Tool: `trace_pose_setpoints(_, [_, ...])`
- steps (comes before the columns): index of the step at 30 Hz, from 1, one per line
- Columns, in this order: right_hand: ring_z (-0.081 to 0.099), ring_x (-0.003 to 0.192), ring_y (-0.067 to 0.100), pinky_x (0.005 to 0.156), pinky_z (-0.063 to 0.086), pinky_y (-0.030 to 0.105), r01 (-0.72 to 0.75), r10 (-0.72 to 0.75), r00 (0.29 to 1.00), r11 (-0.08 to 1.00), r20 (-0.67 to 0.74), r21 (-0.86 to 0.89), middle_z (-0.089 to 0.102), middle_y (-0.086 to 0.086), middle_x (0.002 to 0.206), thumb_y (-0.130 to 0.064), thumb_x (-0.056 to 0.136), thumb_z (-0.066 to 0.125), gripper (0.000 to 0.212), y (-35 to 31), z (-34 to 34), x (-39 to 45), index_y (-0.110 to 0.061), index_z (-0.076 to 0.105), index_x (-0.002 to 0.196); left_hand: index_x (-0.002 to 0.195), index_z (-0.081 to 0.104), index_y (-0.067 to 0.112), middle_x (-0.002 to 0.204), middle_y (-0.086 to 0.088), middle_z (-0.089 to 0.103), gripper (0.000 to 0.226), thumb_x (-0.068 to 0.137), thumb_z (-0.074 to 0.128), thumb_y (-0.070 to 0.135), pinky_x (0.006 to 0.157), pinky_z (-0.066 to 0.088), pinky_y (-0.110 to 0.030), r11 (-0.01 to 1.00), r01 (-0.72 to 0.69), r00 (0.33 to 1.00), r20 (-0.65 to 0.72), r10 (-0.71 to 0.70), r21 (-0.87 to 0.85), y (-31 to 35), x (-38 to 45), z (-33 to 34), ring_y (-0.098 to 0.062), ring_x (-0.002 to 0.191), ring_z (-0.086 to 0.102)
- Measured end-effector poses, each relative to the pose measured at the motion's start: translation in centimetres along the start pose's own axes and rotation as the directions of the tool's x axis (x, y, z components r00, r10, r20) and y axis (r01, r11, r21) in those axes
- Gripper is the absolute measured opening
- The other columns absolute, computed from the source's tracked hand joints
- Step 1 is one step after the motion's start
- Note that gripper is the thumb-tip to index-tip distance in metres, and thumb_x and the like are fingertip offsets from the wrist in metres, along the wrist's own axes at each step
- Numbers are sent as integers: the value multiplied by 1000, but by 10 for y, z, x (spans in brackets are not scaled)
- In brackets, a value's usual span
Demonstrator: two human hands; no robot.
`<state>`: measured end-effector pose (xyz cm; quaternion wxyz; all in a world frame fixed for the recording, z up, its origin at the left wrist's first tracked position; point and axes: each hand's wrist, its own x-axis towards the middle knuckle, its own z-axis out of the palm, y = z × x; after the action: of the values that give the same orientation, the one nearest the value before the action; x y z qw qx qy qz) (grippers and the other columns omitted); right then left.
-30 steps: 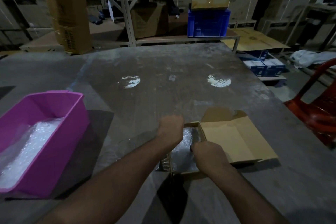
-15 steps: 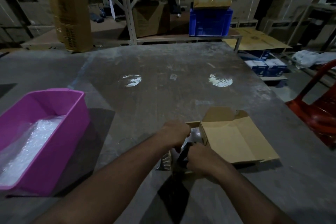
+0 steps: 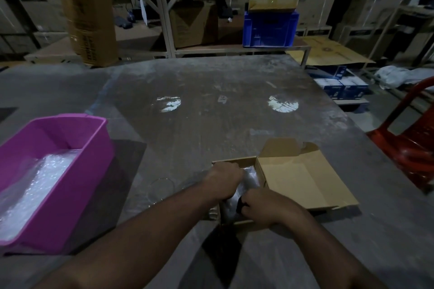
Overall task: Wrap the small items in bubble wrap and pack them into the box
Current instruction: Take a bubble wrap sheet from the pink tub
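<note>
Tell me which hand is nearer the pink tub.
Left. The left hand is in the cardboard box, on the side toward the pink tub; the right hand sits farther right.

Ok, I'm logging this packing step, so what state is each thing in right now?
cardboard box: open, lid flap laid flat to the right
bubble-wrapped item: in the box, under both hands
pink bin: open, holds bubble wrap
left hand: curled on the wrap
right hand: gripping the wrap

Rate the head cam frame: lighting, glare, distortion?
Head view: dim overall, with two bright glare patches on the table; wide-angle bending shows in the leaning shelf posts; both hands and the bubble wrap in the box are underexposed, so the fingers are hard to read; the pink bin reads clearly.
</note>
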<state>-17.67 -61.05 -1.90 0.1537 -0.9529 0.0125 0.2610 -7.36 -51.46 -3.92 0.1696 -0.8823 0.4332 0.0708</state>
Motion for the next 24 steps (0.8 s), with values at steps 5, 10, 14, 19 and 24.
trace_pose_setpoints(5, [49, 134, 32, 106, 42, 39, -232, 254, 957, 960, 141, -155, 47, 17, 148, -24, 94, 67, 59, -8, -33, 30, -11, 45, 147, 119, 67, 13, 121, -9, 68, 35, 87, 76, 23, 92, 56, -42, 1000, -4, 1000, -11, 4, -13, 1, -11, -12, -27, 108, 67])
trace_pose_setpoints(10, [60, 120, 30, 96, 46, 35, -123, 112, 989, 985, -96, -124, 62, 13, 133, -11, 93, 64, 37, 4, -32, 31, -9, 61, 130, 122, 66, 16, 123, -7, 67, 42, 89, 73, 42, 100, 44, -39, 1000, -13, 999, 48, 13, -8, 11, -32, -17, -27, 115, 63])
trace_pose_setpoints(14, [59, 122, 28, 95, 45, 32, -113, 106, 991, 989, -78, -93, 61, 15, 135, -10, 95, 62, 37, 7, -33, 37, -5, 61, 132, 115, 69, 17, 123, -6, 68, 23, 98, 56, 26, 107, 36, -42, 1000, 7, 999, 39, -7, 0, 15, -34, -10, -28, 118, 61])
trace_pose_setpoints(19, [57, 124, 28, 98, 44, 33, -81, 79, 997, 986, -21, -148, 59, 14, 138, -9, 90, 70, 50, -2, -37, 37, -9, 55, 138, 134, 60, 15, 145, -11, 56, 37, 100, 55, 30, 124, 18, -50, 999, 16, 996, 85, -19, 35, 15, -31, -2, -30, 137, 47])
trace_pose_setpoints(24, [58, 121, 34, 96, 46, 37, -126, 105, 983, 982, -152, -139, 59, 20, 133, -10, 101, 52, 31, -2, -29, 8, -3, 58, 130, 125, 65, 12, 129, -9, 65, 35, 93, 70, 26, 102, 45, -39, 997, 63, 998, 31, -62, -53, 7, -30, -14, -26, 120, 61])
